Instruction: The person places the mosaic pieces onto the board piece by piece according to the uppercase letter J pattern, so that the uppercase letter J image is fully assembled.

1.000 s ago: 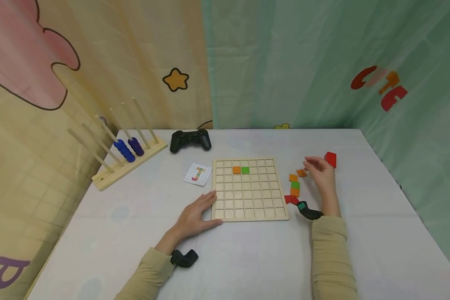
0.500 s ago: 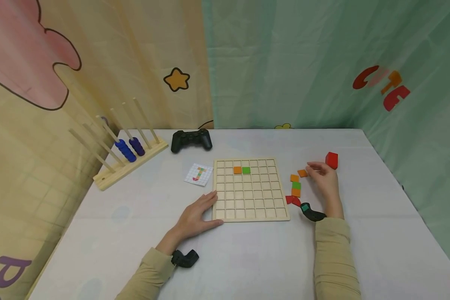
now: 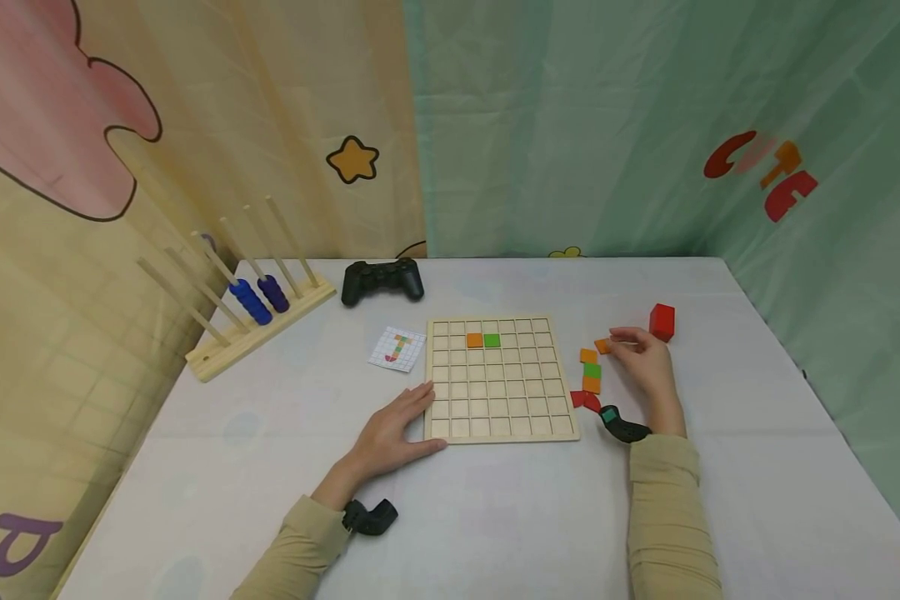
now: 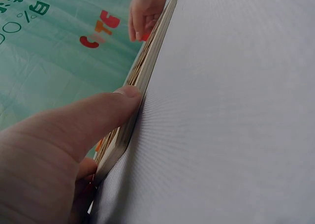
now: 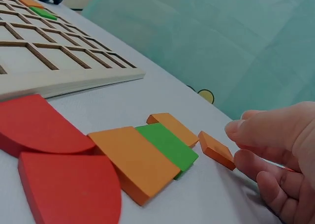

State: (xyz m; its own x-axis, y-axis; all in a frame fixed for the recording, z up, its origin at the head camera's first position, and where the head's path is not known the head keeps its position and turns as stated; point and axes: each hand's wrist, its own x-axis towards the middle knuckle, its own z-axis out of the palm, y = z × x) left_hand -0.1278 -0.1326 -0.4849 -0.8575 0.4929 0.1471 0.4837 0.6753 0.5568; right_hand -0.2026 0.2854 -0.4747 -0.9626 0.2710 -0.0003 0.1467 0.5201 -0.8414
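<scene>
My left hand [image 3: 392,429] lies spread at the near left corner of a wooden grid board [image 3: 504,408]. Its thumb [image 4: 118,103] touches the board's near edge, and the other fingers reach the left edge. In the board sit an orange tile [image 3: 475,340] and a green tile [image 3: 492,340], side by side. My right hand [image 3: 645,367] is at the far loose orange tile [image 5: 216,151], fingertips at its edge and no clear grip visible. Nearer lie a second loose orange tile [image 3: 588,356], a green one [image 3: 592,371], a third orange one [image 3: 591,385] and red rounded pieces [image 5: 69,189].
A red block [image 3: 662,322] stands just beyond my right hand. Left of the board lies a pattern card [image 3: 397,349]. Behind are a black game controller [image 3: 382,282] and a wooden peg stand [image 3: 270,333] with blue and purple beads. Curtains hang behind the table.
My right hand's fingertips have come down to the edge of the far loose orange tile. The left hand stays in place on the board.
</scene>
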